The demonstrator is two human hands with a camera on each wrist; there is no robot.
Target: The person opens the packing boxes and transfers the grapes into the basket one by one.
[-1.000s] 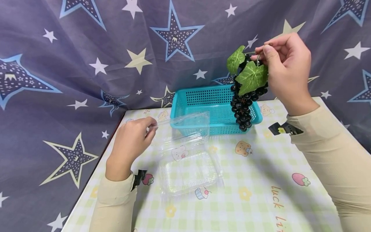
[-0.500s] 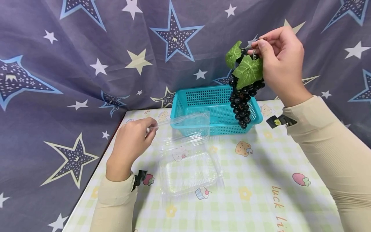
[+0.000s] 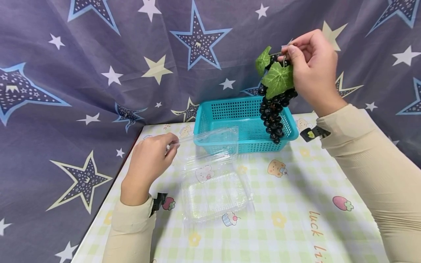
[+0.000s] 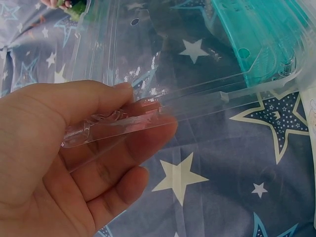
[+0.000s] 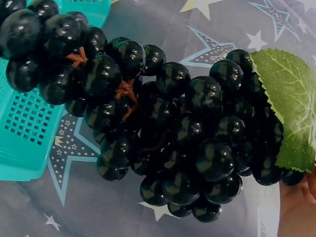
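A bunch of dark grapes (image 3: 273,117) with green leaves (image 3: 279,80) hangs from my right hand (image 3: 315,69), which pinches it by the stem at the top. Its lower tip overlaps the teal basket's right end in the head view. The right wrist view is filled by the glossy grapes (image 5: 187,128), with only a bit of the hand at the edge. My left hand (image 3: 149,160) pinches the raised lid of a clear plastic clamshell box (image 3: 215,197), whose base lies on the table. In the left wrist view, thumb and fingers (image 4: 106,98) grip the lid's edge (image 4: 197,106).
Behind the clamshell, against the star-patterned curtain (image 3: 131,47), stands a teal plastic basket (image 3: 250,148) with perforated walls. A checked tablecloth (image 3: 263,241) with cartoon prints covers the table. The table's left edge runs beside the left forearm.
My right hand has moved left and slightly up and away with the grapes, which hang a little further left over the basket. The left hand and the clamshell have stayed put.
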